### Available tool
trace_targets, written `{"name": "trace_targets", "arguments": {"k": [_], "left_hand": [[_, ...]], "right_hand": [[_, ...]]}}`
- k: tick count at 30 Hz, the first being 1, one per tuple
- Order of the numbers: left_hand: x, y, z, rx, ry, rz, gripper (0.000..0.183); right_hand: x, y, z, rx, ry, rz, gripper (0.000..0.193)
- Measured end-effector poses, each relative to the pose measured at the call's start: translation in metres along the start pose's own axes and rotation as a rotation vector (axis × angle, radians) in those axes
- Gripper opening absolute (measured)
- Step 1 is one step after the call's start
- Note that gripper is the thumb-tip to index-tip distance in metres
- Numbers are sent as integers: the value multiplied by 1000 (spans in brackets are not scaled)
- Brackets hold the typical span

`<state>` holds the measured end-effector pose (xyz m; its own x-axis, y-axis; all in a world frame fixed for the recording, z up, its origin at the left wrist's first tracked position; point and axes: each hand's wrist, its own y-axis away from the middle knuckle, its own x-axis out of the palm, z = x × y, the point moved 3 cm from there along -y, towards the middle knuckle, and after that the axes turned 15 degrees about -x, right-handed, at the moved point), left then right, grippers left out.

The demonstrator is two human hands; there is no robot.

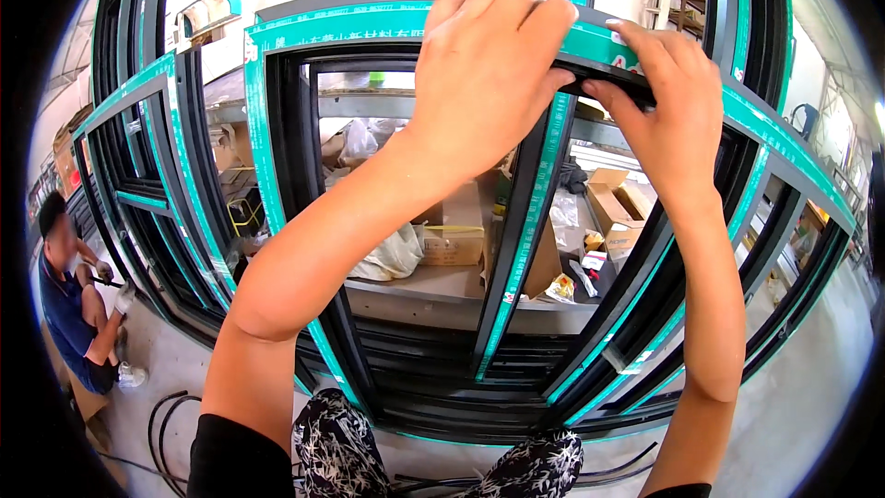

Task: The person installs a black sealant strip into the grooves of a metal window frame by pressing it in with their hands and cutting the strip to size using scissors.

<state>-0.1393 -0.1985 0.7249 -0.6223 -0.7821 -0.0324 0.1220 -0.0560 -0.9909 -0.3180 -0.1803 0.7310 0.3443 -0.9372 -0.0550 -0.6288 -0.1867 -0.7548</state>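
A large dark window frame (346,26) with green protective film on its faces stands upright in front of me. My left hand (489,69) is closed over its top rail, fingers across the upper face and thumb at the black inner edge. Just to the right, my right hand (671,83) grips the same rail, with index finger on top and thumb pressed up under the black inner edge (608,78). The two thumbs nearly meet there. Whether a separate black strip lies under them I cannot tell. A green-filmed upright bar (525,249) runs down below my hands.
Through the frame show a bench with cardboard boxes (452,244), an open carton (618,207) and plastic bags (392,254). More filmed frames (152,189) stand left and right. Black flexible strips (164,433) lie on the floor. A person (74,314) wearing gloves crouches at the far left.
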Motion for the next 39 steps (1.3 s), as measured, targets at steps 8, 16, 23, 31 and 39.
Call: {"name": "trace_targets", "arguments": {"k": [8,16,23,31,39], "left_hand": [[4,0,2,1,-19,1,46],[15,6,6,109,-51,-187,48],[-3,5,28,201,-113,-153,53],[-20,7,37,206,-161,-94,53],[-26,4,50,229,-187,-51,51]], "right_hand": [[4,2,0,2,61,-37,48],[11,6,1,-58,184,-75,49],[-6,17,-16,-133,213,72,53],[-18,19,-20,-113,161,121,52],[-25,25,-29,-60,147,148,52]]}}
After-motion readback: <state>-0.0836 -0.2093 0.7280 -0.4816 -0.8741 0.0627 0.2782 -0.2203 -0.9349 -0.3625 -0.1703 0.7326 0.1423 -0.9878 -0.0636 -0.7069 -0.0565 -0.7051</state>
